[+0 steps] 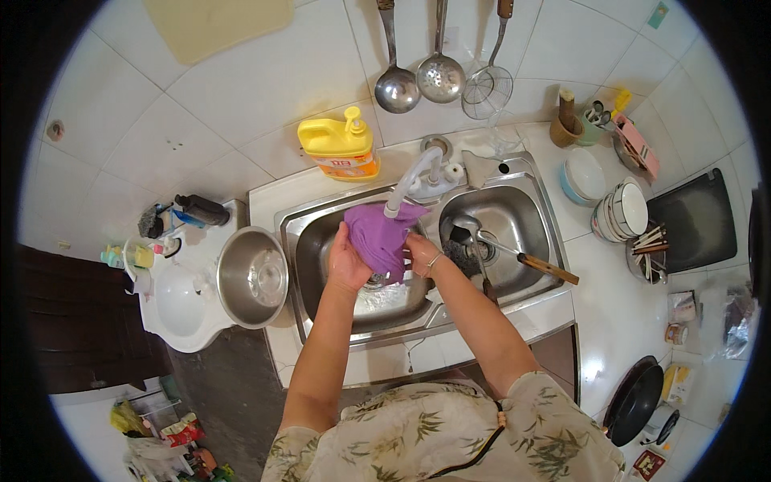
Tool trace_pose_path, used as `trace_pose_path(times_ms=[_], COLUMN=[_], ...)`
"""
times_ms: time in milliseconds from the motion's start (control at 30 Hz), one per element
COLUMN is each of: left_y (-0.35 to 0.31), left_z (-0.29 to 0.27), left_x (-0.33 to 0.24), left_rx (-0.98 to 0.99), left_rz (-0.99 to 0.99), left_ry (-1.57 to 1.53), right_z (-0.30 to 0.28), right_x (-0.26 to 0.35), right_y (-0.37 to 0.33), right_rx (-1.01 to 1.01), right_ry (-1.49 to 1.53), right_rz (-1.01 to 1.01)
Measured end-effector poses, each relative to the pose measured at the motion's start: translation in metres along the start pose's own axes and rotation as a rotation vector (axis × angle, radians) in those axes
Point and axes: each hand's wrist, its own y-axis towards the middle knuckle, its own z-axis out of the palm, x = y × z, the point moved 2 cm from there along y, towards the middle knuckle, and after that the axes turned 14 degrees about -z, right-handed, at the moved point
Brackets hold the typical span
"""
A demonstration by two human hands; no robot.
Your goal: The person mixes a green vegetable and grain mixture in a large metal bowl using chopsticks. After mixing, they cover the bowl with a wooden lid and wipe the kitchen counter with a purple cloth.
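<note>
A purple cloth (377, 235) is spread between my two hands, over the left basin (313, 281) of a steel double sink. The white faucet (407, 183) ends right at the cloth's upper part, and water shows in the basin below. My left hand (347, 261) grips the cloth's left side, its fingers partly behind the fabric. On the other side, my right hand (420, 253) holds the cloth's right edge, with a bracelet at the wrist. In the right basin (514, 213) lie a ladle (468, 225), another wooden-handled utensil and a dark scouring pad (463, 259).
A yellow detergent jug (341, 149) stands behind the sink. To the left are a steel bowl (252, 277) and a white washbasin (181, 297). Stacked bowls (622, 210), a chopstick holder (647, 261) and a black wok (634, 402) line the right counter. A ladle (397, 90) and strainers hang above.
</note>
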Motion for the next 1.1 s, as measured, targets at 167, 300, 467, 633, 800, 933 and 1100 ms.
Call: trace_pose_path(times_ms=[167,300,467,633,800,933,1100], left_y=[0.048,0.068,0.049,0.031,0.04,0.024,0.015], left_z=[-0.084,-0.149,-0.079,-0.056,-0.036,-0.062,-0.128], left_x=[0.02,0.042,0.052,0.018,0.01,-0.016,-0.03], left_rx=[-0.568,-0.329,-0.489,-0.324,-0.12,-0.393,-0.953], left_rz=[0.011,0.182,-0.099,-0.036,-0.09,-0.033,0.351], left_ry=[0.497,0.129,0.281,0.429,0.363,0.258,1.172], right_z=[-0.019,0.078,-0.006,-0.008,0.001,-0.019,-0.016], right_x=[-0.05,0.008,0.009,0.054,0.041,0.035,0.04], right_y=[0.047,-0.042,0.024,0.005,0.004,0.022,0.013], right_rx=[-0.225,0.066,-0.286,0.083,0.353,0.249,0.222], right_ry=[-0.692,-0.947,-1.15,-0.889,-1.281,-1.313,-0.897], right_rz=[-0.423,-0.633,-0.573,-0.332,-0.527,-0.374,-0.169])
